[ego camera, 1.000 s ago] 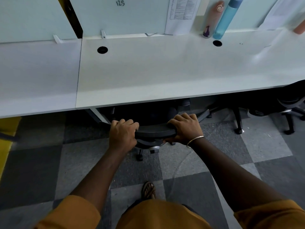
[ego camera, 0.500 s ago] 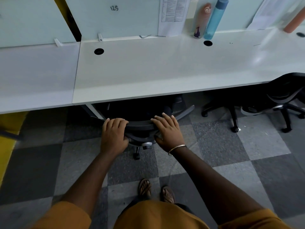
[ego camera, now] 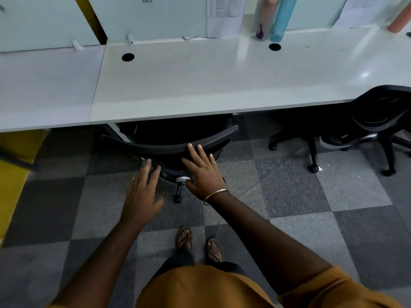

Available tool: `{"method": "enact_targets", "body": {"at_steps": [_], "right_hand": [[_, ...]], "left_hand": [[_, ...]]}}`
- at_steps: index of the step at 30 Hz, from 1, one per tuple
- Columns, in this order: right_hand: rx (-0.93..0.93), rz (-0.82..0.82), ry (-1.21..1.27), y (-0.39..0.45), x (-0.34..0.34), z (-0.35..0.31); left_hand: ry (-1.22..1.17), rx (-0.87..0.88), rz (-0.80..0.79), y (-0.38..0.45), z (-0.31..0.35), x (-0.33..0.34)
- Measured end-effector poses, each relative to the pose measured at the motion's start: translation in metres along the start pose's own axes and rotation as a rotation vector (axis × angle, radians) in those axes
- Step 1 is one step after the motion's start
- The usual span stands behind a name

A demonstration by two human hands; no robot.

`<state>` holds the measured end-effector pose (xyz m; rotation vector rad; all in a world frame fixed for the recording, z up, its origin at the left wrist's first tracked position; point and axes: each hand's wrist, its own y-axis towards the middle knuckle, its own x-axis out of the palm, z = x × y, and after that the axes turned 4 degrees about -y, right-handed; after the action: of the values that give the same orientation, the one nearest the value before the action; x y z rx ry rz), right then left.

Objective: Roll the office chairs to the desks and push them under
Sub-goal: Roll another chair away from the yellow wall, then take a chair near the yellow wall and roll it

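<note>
Under the white laminate desk sits your black mesh office chair, seat mostly hidden. Both hands released: right hand fingertips at backrest, left hand off. Partition reads "125".

Pink bottle touching blue bottle, taped paper sheet, checkered carpet

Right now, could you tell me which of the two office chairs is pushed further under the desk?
The chair in front of the hands: only its curved backrest top shows past the desk edge, whereas the chair on the right sticks out further.
</note>
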<state>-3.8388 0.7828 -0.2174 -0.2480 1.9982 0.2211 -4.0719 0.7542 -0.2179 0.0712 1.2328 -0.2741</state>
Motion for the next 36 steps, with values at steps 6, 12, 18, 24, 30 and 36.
{"method": "enact_targets", "body": {"at_steps": [6, 12, 18, 24, 30, 36], "right_hand": [[-0.028, -0.053, 0.052, -0.016, 0.001, -0.012], [-0.127, -0.343, 0.008, -0.02, 0.01, -0.033], [-0.217, -0.683, -0.046, -0.011, 0.034, -0.081], [-0.345, -0.799, -0.113, -0.02, 0.071, -0.169], [-0.488, -0.845, -0.202, -0.043, 0.114, -0.269], [-0.606, -0.905, -0.203, -0.074, 0.164, -0.373]], "left_hand": [[-0.117, -0.128, -0.092, -0.054, 0.001, 0.021], [-0.166, -0.188, -0.096, -0.094, -0.012, 0.022], [-0.253, -0.404, -0.073, -0.154, -0.037, 0.011], [-0.345, -0.651, -0.049, -0.249, -0.084, 0.016], [-0.444, -0.821, 0.007, -0.353, -0.124, 0.018], [-0.48, -0.97, 0.023, -0.467, -0.181, 0.026]]}}
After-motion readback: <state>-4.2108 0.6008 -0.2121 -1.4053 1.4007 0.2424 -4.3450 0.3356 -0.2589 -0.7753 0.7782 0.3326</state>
